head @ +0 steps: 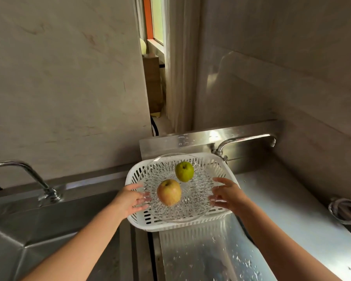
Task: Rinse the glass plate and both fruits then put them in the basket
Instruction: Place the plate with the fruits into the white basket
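Observation:
A clear cut-glass plate lies in the white slotted plastic basket, which rests across the sink's steel edge. On the plate sit a green apple at the back and a yellow-red apple nearer me. My left hand is at the plate's left rim with fingers spread, fingertips touching or just off the glass. My right hand is at the right rim, fingers apart in the same way. Neither hand grips the plate.
A steel tap stands behind the basket, its spout pointing right. A second tap stands at the left over the left basin. The wet steel drainboard lies below the basket. A metal strainer sits at the right edge.

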